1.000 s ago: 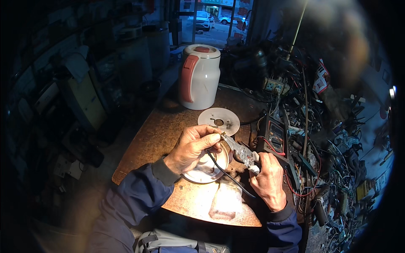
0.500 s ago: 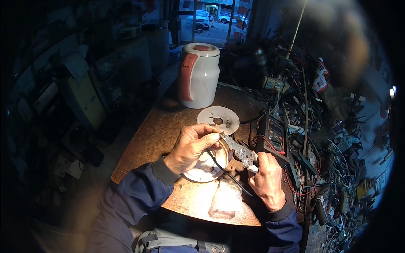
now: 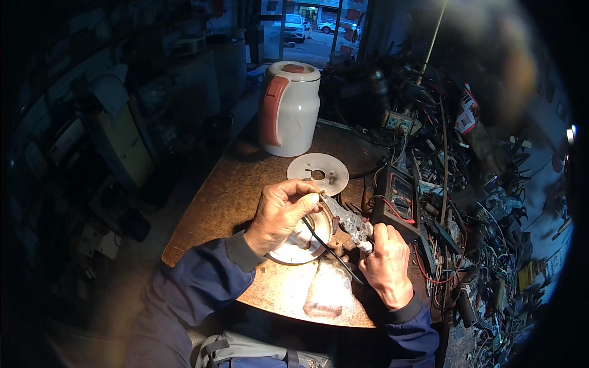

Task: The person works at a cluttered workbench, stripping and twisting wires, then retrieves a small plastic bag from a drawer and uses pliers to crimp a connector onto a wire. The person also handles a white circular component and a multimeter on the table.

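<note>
My left hand [image 3: 279, 218] is closed, thumb and fingertips pinching a small end of a black cord [image 3: 325, 245]. My right hand [image 3: 385, 264] grips metal wire-stripper pliers [image 3: 348, 222] with pale handles; their tip meets the pinched end at my left fingertips, too small to make out exactly. The cord hangs down across a round white base [image 3: 289, 251], partly hidden behind my left hand. Beyond my hands lies a white disc [image 3: 332, 174] with a central hole. A white kettle [image 3: 297, 116] with a red handle stands upright behind it.
The brown worktop [image 3: 205, 205] has a curved front edge. A multimeter [image 3: 400, 195] with a red lead, a power strip [image 3: 397, 122] and heaped tools and wires crowd the right side. Dim cabinets stand at left; a glass doorway at the back shows parked cars outside.
Both hands and the pliers have shifted very slightly upward in the picture, along with the surroundings. My grip on the cord and pliers looks the same.
</note>
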The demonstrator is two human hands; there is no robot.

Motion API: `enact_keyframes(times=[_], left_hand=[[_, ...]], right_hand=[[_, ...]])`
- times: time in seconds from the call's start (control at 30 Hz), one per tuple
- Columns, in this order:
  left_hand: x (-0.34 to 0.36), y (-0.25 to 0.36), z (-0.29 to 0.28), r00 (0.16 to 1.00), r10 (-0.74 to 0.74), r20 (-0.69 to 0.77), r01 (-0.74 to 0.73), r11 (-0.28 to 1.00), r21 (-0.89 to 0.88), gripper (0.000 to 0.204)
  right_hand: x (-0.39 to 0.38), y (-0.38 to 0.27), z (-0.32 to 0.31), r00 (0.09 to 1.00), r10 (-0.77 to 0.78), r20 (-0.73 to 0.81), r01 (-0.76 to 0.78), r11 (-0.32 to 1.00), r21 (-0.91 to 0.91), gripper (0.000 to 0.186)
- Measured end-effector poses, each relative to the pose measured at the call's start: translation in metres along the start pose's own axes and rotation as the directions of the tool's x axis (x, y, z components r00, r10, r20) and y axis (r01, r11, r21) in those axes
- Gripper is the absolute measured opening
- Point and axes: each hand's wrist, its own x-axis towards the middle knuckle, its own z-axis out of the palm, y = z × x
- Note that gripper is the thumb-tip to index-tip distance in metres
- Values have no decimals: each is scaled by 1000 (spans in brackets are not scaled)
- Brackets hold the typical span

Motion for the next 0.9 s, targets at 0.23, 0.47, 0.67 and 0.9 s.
enact_keyframes(times=[0.23, 0.47, 0.67, 0.9], left_hand=[[4, 5, -3, 987, -140, 81, 155, 962, -226, 18], [5, 4, -4, 990, -134, 49, 140, 978, -152, 17], [4, 6, -3, 992, -116, 51, 122, 983, -135, 18], [4, 3, -2, 996, -74, 43, 78, 992, -102, 19]], right_hand=[[5, 1, -6, 999, -9, 38, 9, 1000, -7, 45], [4, 7, -3, 1000, -23, 13, 23, 999, -47, 50], [5, 7, -4, 999, -30, 22, 30, 999, -39, 48], [4, 7, -4, 999, -26, 28, 27, 999, -24, 46]])
